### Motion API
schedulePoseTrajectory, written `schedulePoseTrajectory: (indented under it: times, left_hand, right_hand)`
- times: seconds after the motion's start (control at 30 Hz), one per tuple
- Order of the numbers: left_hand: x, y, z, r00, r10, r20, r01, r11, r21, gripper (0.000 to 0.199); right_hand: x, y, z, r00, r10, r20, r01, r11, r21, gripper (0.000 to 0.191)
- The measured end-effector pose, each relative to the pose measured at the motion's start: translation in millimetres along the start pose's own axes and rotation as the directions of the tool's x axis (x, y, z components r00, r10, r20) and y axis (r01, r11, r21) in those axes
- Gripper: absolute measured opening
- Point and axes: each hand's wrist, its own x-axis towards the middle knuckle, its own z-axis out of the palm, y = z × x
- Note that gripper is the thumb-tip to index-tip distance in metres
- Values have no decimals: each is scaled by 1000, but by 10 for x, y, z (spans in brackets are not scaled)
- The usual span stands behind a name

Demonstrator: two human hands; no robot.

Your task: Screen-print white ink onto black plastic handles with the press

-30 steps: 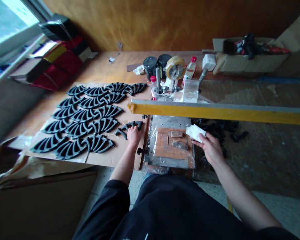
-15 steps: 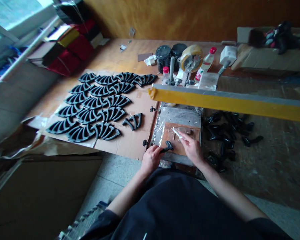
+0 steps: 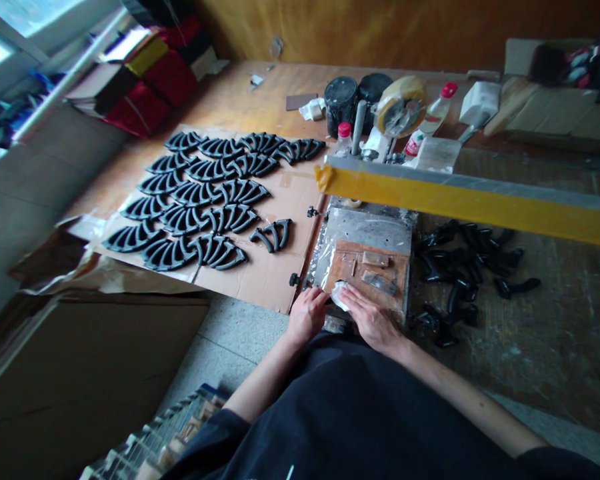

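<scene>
White cloth (image 3: 339, 294) pinched by right hand (image 3: 371, 323) on brown plate (image 3: 373, 275), left hand (image 3: 307, 313) curled at jig edge, grip unclear, black curved parts (image 3: 207, 193) laid out on worktop (image 3: 555, 320)

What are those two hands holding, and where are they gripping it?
The right hand presses a white cloth, gripped at its near end. The left hand is beside it; whether it holds anything cannot be told.
</scene>
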Motion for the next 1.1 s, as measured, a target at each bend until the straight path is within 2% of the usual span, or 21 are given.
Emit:
schedulePoseTrajectory:
  times: [0.17, 0.37, 0.57, 0.67, 0.73, 0.8, 0.87, 0.93, 1.0, 1.03, 1.1]
  left_hand:
    - [23, 1, -8, 1000, 2, -9, -2, 1000, -6, 12]
    - [26, 8, -30, 1000, 10, -2, -10, 1000, -19, 9]
    - [14, -23, -5, 1000, 10, 5, -10, 1000, -16, 10]
    - [11, -18, 1, 1000, 3, -3, -3, 1000, -26, 11]
    - [11, -15, 2, 1000, 1, -15, -2, 999, -35, 12]
    - [13, -17, -3, 1000, -9, -20, 8, 999, -48, 13]
    - [17, -23, -15, 999, -33, -15, 31, 997, -69, 12]
    - [22, -23, -35, 998, -65, -16, 63, 993, -102, 12]
    - [32, -1, -58, 996, -87, -20, 83, 985, -151, 13]
    - [41, 21, -69, 996, -91, -21, 86, 981, -176, 13]
    - [65, 91, -90, 997, -71, -14, 66, 972, -224, 14]
  right_hand:
    - [164, 27, 71, 998, 21, -51, -19, 999, 45, 51]
    - [1, -12, -6, 999, 46, 20, -47, 997, 54, 54]
    - [145, -18, -31, 999, 47, -14, -46, 995, 92, 53]
    - [100, -81, -171, 996, 78, 40, -84, 983, 164, 50]
    - [22, -118, -339, 984, 149, 96, -168, 959, 230, 42]
    - [-37, -125, -534, 952, 287, 109, -307, 892, 332, 31]
    - [-52, -109, -715, 884, 462, 74, -426, 730, 534, 25]
    - [-27, -94, -849, 796, 603, 53, -426, 496, 756, 29]
    - [13, -104, -913, 742, 667, 70, -363, 311, 878, 35]
    - [33, -119, -914, 731, 678, 78, -344, 268, 900, 38]
    - [66, -154, -856, 730, 677, 93, -354, 258, 899, 42]
